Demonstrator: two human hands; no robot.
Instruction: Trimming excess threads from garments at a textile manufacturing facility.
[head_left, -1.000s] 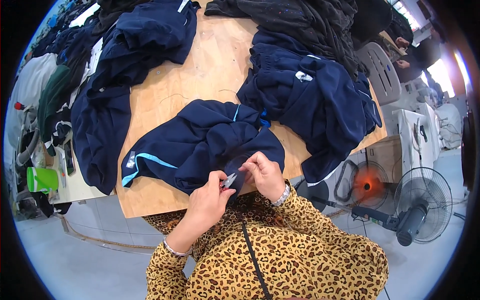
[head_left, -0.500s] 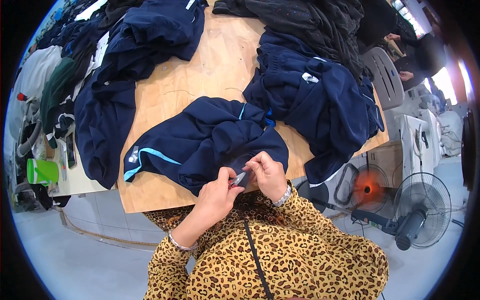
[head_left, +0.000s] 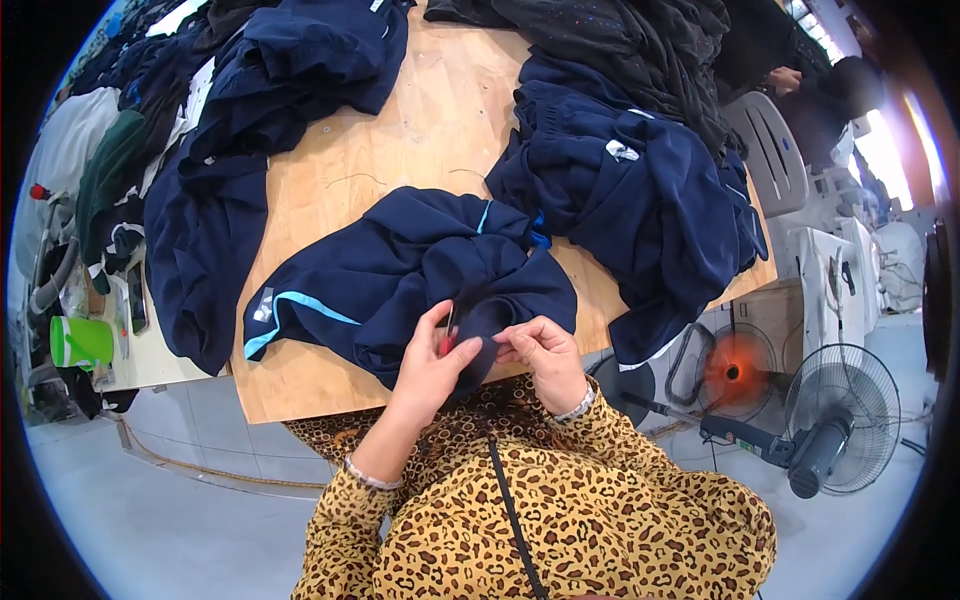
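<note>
Across the front of the table lies a navy garment [head_left: 410, 250] with a light blue stripe and a whitish patch at its left end. My left hand [head_left: 428, 368] is closed round small red-handled thread snips [head_left: 446, 342], whose blades point up and away from me. Its thumb lies at a raised fold of the navy cloth. Just to the right, my right hand [head_left: 548, 358] pinches the edge of that fold between thumb and fingertips. Any thread between the fingers is too fine to make out.
Dark navy garments [head_left: 620, 200] are heaped on the table's right, and another pile [head_left: 290, 80] lies on the left. The bare wooden tabletop [head_left: 400, 140] shows between them. A green bucket [head_left: 82, 342] stands at left; a fan [head_left: 840, 420] is at right, near a grey chair [head_left: 765, 150].
The snips have turned from pointing right toward my right hand to pointing upward. My right hand has shifted slightly right, and the hands are farther apart.
</note>
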